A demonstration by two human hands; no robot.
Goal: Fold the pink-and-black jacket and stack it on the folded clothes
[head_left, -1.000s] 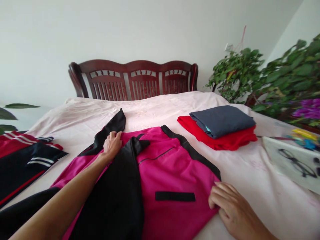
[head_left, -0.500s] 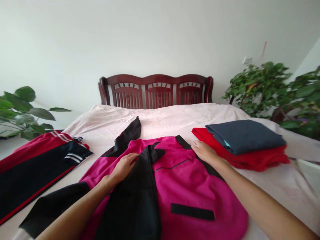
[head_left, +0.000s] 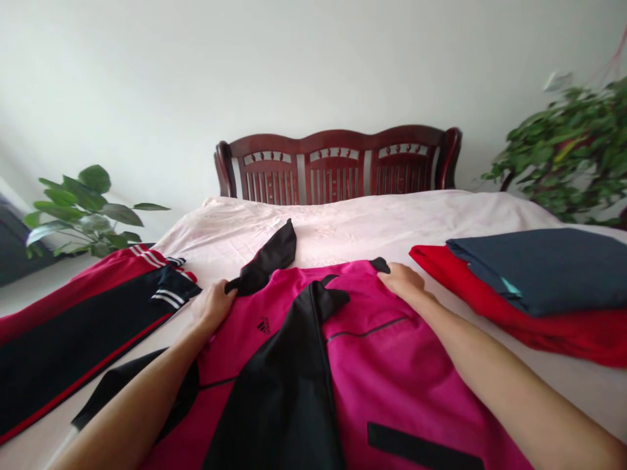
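A magenta and black jacket [head_left: 382, 372] lies spread on the bed in front of me. One black sleeve [head_left: 279, 385] is laid down across its middle, and a piece of black fabric [head_left: 272, 258] sticks up past the left shoulder. My left hand [head_left: 219, 303] is closed on the black edge at the jacket's left shoulder. At the opposite shoulder, my right hand [head_left: 402, 281] pinches the black corner. A small dark logo shows on the magenta chest near my left hand.
Dark red and navy striped clothes [head_left: 112, 313] lie at the left. Folded red fabric [head_left: 494, 313] with a navy garment [head_left: 543, 271] on top sits at the right. Beyond the pale bedsheet [head_left: 343, 228] stands a wooden headboard [head_left: 337, 166]. Leafy plants [head_left: 578, 150] flank the bed.
My left hand has moved from the jacket's middle out to its left shoulder and gripped it. My right hand has closed on the right shoulder corner. The view has shifted left.
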